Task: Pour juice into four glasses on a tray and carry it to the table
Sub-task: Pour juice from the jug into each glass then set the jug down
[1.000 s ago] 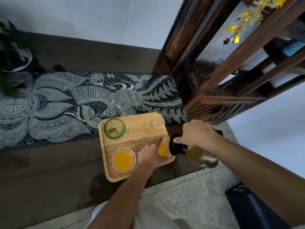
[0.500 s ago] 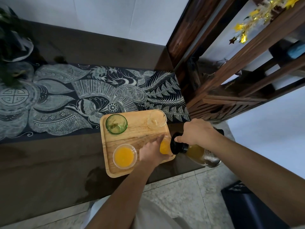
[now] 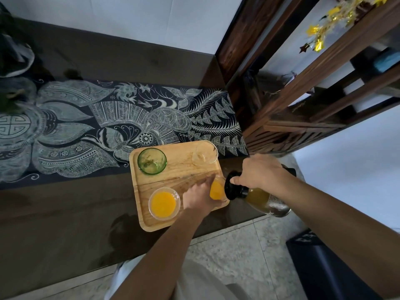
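Note:
A wooden tray (image 3: 181, 167) lies on the dark table, near its front edge. On it stand a green glass (image 3: 152, 161) at the back left with no juice in it, a clear glass (image 3: 206, 153) at the back right with no juice in it, and a clear glass of orange juice (image 3: 164, 203) at the front left. My left hand (image 3: 198, 197) grips a fourth glass (image 3: 217, 190) at the front right, which holds orange juice. My right hand (image 3: 258, 173) holds the juice bottle (image 3: 263, 197) tilted on its side, its black neck at that glass's rim.
A dark patterned runner (image 3: 104, 128) lies under the tray's far edge. A dark wooden shelf unit (image 3: 313, 87) rises at the right. A plant (image 3: 13, 68) stands at the far left. Pale floor tiles and a black box (image 3: 337, 263) lie below the table's edge.
Both hands keep their hold and the bottle stays tilted at the front right glass. The view has shifted slightly; nothing else on the tray has moved.

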`<state>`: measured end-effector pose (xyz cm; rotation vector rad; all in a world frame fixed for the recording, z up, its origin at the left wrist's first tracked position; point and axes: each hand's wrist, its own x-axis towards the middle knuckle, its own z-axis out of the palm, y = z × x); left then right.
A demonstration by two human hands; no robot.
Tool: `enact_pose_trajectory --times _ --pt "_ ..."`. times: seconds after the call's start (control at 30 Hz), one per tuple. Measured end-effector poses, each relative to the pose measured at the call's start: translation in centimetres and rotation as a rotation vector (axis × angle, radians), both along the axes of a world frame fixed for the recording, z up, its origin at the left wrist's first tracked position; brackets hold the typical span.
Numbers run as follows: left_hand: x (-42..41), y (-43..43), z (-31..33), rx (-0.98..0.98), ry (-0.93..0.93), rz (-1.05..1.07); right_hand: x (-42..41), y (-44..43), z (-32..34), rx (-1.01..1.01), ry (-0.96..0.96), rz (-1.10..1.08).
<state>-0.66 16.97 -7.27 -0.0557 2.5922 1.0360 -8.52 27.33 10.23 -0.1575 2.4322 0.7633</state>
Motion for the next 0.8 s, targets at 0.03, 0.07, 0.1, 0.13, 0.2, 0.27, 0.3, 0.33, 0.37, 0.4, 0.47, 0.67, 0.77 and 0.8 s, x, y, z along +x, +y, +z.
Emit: enact_pose_trajectory --times 0.03,0.07,0.1,0.13,0.2,0.27,0.3,0.33,0.37,0.4,0.47,0.67,0.77,0.8 --pt "0.0 0.0 0.0 -0.003 -0.002 -0.001 0.0 0.0 0.0 -0.001 -0.003 0.002" --pt "0.0 0.0 0.0 -0.004 -0.003 -0.002 0.1 0.0 0.1 -0.003 -0.002 0.006" --pt "0.0 0.0 0.1 -0.004 -0.004 -0.005 0.1 0.0 0.1 -0.006 0.002 0.007" --pt "-0.1 0.0 0.2 -0.004 -0.004 -0.008 0.1 0.0 0.2 -0.01 0.005 0.0" --pt "0.0 0.0 0.3 0.0 0.007 -0.012 0.2 -0.1 0.4 -0.019 0.008 -0.029" --pt "0.0 0.0 0.4 0.001 0.016 -0.011 0.3 -0.2 0.5 -0.02 0.008 -0.04" --pt "0.0 -0.1 0.4 0.002 0.016 -0.014 0.3 -0.2 0.5 -0.018 0.008 -0.042" --pt "0.0 -0.1 0.4 0.005 0.012 -0.02 0.3 -0.3 0.5 -0.017 0.007 -0.048" --pt "-0.1 -0.2 0.4 0.008 0.007 -0.028 0.2 -0.3 0.6 -0.019 0.006 -0.057" --pt "-0.1 -0.3 0.4 0.012 0.003 -0.036 0.1 -0.3 0.6 -0.025 0.007 -0.07" --pt "-0.1 -0.4 0.5 0.015 0.002 -0.047 0.1 -0.2 0.7 -0.037 0.015 -0.096" --pt "-0.2 -0.5 0.6 0.01 -0.003 -0.07 0.1 0.3 0.4 -0.033 0.047 -0.119" --pt "-0.3 -0.6 0.6 0.009 -0.014 -0.077 0.1 1.1 0.1 -0.07 0.066 -0.141" --pt "-0.2 -0.5 0.7 0.01 -0.016 -0.078 0.2 1.4 0.0 -0.086 0.074 -0.151"
